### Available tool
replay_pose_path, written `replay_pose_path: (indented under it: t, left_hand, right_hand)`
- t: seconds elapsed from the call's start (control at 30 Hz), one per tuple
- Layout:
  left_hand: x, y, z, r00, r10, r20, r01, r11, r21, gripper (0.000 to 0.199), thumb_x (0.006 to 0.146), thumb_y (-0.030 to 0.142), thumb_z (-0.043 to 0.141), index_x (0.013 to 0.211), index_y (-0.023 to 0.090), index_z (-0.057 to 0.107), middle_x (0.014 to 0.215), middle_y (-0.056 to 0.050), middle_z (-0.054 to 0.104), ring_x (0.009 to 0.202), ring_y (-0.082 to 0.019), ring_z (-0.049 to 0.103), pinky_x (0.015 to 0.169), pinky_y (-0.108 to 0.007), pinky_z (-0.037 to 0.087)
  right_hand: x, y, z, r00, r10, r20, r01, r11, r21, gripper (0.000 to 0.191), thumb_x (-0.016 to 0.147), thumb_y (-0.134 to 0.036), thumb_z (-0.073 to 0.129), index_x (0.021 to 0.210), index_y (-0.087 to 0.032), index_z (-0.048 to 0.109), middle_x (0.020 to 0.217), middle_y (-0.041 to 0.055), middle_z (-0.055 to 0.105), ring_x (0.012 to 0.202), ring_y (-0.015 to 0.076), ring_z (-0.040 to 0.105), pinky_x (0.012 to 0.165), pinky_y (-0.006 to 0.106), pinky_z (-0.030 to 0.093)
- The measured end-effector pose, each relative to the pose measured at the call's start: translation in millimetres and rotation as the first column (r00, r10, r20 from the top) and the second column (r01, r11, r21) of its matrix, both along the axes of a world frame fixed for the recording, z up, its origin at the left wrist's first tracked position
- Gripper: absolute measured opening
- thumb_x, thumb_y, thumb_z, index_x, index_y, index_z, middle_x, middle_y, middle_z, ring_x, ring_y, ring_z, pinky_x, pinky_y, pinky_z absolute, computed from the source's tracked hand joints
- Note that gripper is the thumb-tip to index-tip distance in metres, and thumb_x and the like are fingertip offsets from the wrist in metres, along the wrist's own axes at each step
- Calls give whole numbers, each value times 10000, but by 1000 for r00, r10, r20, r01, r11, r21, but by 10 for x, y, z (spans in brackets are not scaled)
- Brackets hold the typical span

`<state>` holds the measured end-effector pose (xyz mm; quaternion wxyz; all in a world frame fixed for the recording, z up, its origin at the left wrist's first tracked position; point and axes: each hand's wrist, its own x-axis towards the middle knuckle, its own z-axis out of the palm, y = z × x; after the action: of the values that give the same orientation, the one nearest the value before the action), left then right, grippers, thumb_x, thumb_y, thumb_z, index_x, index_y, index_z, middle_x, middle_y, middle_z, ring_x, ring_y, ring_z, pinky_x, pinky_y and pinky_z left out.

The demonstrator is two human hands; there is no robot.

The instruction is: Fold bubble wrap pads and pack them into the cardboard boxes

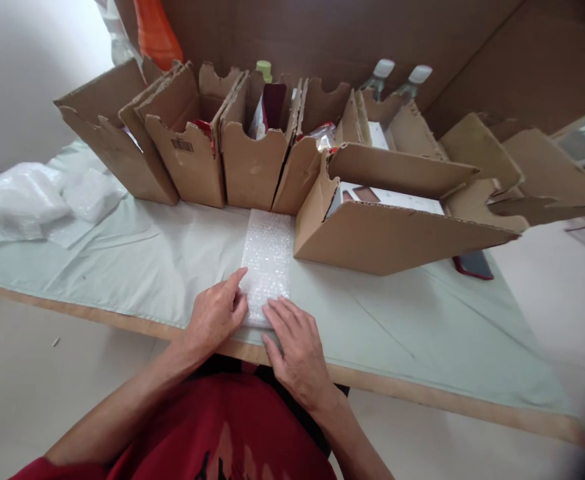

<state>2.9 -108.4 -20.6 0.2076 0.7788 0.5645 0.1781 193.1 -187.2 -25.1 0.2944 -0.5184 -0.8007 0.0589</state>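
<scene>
A flat strip of clear bubble wrap lies lengthwise on the cloth in front of me, its far end by the cardboard boxes. My left hand rests at its left edge, index finger stretched forward and thumb apart from it; the other fingers are partly curled and hidden. On the near right corner of the wrap lies my right hand, its fingers extended and the thumb spread towards the table edge. Whether anything is inside the wrap I cannot tell.
Several open cardboard boxes stand in a row behind. A larger box holding a white pack is at the right, a dark phone-like object behind it. Crumpled bubble wrap lies left. Bottles and an orange object stand farther back.
</scene>
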Motion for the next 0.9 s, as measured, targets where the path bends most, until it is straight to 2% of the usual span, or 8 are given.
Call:
replay_pose_path:
  t: [0.1, 0.2, 0.27, 0.33, 0.43, 0.57, 0.73, 0.9]
  left_hand:
    - [-10, -41, 6, 999, -18, -43, 22, 997, 76, 464, 897, 183, 523, 1359, 185, 571, 823, -30, 708, 755, -209, 680, 696, -314, 536]
    - [-63, -132, 70, 998, -56, 36, 48, 978, 202, 410, 918, 207, 514, 1320, 189, 592, 1046, -109, 698, 944, -247, 690, 806, -372, 577]
    - [-112, -209, 126, 983, -144, 111, 110, 957, 269, 414, 904, 203, 532, 1312, 205, 600, 1240, -154, 651, 1114, -281, 655, 931, -433, 569]
    - [-155, -268, 159, 954, -256, 155, 209, 940, 270, 441, 872, 176, 556, 1307, 225, 607, 1293, -150, 644, 1182, -295, 624, 994, -470, 543]
    - [-184, -264, 120, 937, -303, 173, 259, 937, 236, 354, 907, 183, 551, 1246, 225, 644, 1062, -103, 727, 1004, -264, 668, 903, -448, 556]
    - [-145, -110, -5, 965, -184, 190, 144, 968, 204, 261, 974, 239, 536, 1189, 199, 679, 839, -51, 720, 783, -206, 660, 768, -357, 557]
    - [-56, 49, -29, 986, -81, 143, 67, 992, 104, 299, 938, 231, 581, 1221, 203, 674, 915, -45, 722, 746, -182, 657, 737, -311, 558]
    - [-37, 54, -37, 991, -77, 106, 64, 990, 122, 279, 946, 216, 555, 1198, 218, 675, 936, -41, 681, 734, -164, 658, 734, -296, 563]
  right_hand:
    - [3, 48, -39, 995, 7, 98, -5, 1000, -21, 350, 986, -122, 530, 1311, -177, 648, 1357, 129, 687, 1304, 299, 582, 980, 467, 510]
    - [27, 87, -11, 994, 26, 107, -26, 1000, -7, 328, 978, -72, 529, 1253, -169, 678, 1327, 115, 705, 1272, 284, 605, 980, 444, 501]
    - [41, 110, 38, 996, 44, 74, -43, 999, -12, 311, 984, -71, 525, 1234, -162, 686, 1293, 110, 718, 1241, 271, 625, 974, 430, 501]
    - [53, 141, 87, 998, 58, 11, -57, 998, -39, 291, 1002, -97, 514, 1218, -174, 693, 1231, 101, 736, 1182, 248, 651, 956, 413, 508]
    - [75, 223, 122, 995, 61, -74, -68, 993, -96, 270, 1034, -153, 488, 1185, -207, 705, 1106, 76, 766, 1042, 224, 682, 908, 399, 513]
    - [103, 347, 115, 993, 11, -117, -25, 993, -118, 243, 1046, -210, 503, 1190, -202, 699, 1055, 65, 778, 958, 218, 692, 867, 386, 511]
    - [82, 297, 134, 987, -145, -75, 153, 980, 128, 260, 1016, -160, 532, 1216, -207, 692, 1096, 94, 743, 1015, 234, 668, 889, 395, 485]
    - [43, 237, 97, 997, -26, 75, 21, 997, 68, 312, 978, -130, 567, 1253, -210, 690, 1164, 89, 738, 1106, 251, 639, 967, 429, 448]
